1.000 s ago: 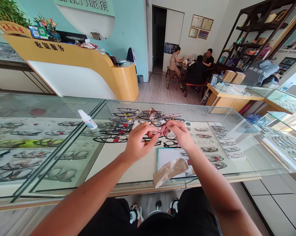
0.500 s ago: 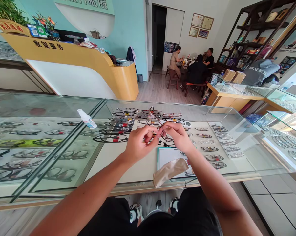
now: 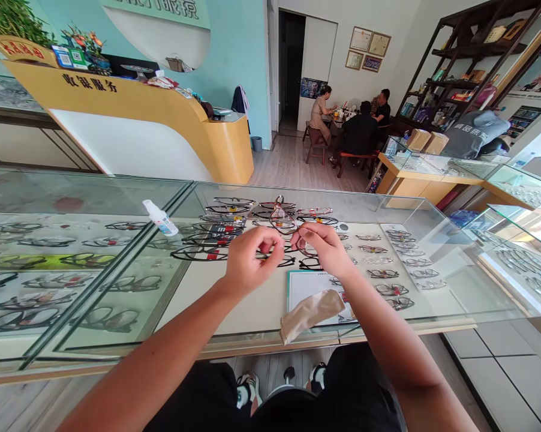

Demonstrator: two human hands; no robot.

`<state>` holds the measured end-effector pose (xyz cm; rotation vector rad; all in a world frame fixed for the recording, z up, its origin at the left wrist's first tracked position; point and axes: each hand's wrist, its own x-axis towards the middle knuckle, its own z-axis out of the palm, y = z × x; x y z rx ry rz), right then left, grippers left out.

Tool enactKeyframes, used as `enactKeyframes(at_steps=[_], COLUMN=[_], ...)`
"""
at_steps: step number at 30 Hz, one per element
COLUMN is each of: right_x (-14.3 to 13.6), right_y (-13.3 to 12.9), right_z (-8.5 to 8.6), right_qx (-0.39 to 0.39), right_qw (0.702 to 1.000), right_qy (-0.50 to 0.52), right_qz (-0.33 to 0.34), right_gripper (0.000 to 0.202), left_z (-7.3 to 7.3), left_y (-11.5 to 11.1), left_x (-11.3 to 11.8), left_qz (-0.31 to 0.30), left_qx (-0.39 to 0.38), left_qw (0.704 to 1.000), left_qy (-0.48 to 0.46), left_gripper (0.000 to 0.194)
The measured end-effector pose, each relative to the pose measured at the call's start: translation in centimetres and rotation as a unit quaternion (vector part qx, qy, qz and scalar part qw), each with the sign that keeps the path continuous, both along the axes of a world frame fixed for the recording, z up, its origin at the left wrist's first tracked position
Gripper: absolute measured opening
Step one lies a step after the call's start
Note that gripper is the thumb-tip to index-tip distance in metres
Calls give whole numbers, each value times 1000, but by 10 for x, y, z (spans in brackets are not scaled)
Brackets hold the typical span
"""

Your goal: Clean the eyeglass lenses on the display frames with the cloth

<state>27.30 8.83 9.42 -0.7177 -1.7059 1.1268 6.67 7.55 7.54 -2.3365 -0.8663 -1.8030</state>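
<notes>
Nearest, the person's dark trousers (image 3: 194,396) spread below the counter edge. The left forearm (image 3: 167,354) slants up from the lower left and the right forearm (image 3: 391,336) from the lower right, both elbows wide, converging over the glass display case (image 3: 185,312). Between them, a beige cloth (image 3: 310,313) lies partly over a white sheet (image 3: 301,287).

Farther in, the left hand (image 3: 255,255) is rounded, its fingers curled toward the palm and its thumb reaching toward the index fingertip; whether anything small sits between them I cannot tell. Just beside it, with a narrow gap, the right hand (image 3: 324,247) turns inward, thumb and fingers pinching a pair of glasses (image 3: 283,223). That pair is raised above the case, in front of both hands, tilted, with rows of spectacle frames (image 3: 203,254) behind.

A white bottle (image 3: 161,218) is off to the left; far back, people (image 3: 359,132) sit around a table.
</notes>
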Motion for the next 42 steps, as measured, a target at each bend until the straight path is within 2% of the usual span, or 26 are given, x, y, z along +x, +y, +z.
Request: enactKeyframes(at_steps=[2,3,5,7,13,18,20,23,26,28,31,34,39,42], right_x=[3,5,8,11,14,15,16,16,13,9,2,-2,-4,-5], right_y=[1,1,2,2,0,0,1,2,1,-1,-2,-1,3,3], right_z=[1,1,3,5,10,11,10,6,0,-4,-10,-13,-17,-15], right_qx=[-7,-12,-22,-30,-51,-33,-13,67,199,260,299,311,307,313], right_qw=[1000,1000,1000,999,996,997,999,992,954,926,905,895,892,891], right_qy=[-2,-4,-10,-16,-19,-39,-46,-39,-49,-68,-85,-96,-83,-53], right_qz=[5,9,20,34,66,53,15,-97,-220,-265,-289,-305,-322,-325], right_gripper=[37,37,38,37,34,37,37,31,33,42,50,49,46,43], left_z=[2,2,2,2,0,-1,-2,-4,-4,-5,-7,-9,-12,-8], left_y=[4,6,11,13,12,12,14,16,19,22,25,28,27,25], left_x=[-5,-7,-10,-11,-9,-10,-12,-13,-15,-17,-19,-19,-14,-11], left_qz=[50,66,72,60,68,71,87,120,147,157,163,162,155,145], left_qx=[27,31,20,5,7,19,14,-5,-20,-29,-36,-34,-32,-23], left_qw=[998,997,997,998,997,997,996,993,987,982,976,975,976,977], left_qy=[-31,-34,-11,23,46,38,31,-4,-67,-104,-140,-151,-147,-154], left_gripper=[25,38,69,83,74,70,68,66,62,60,61,61,59,58])
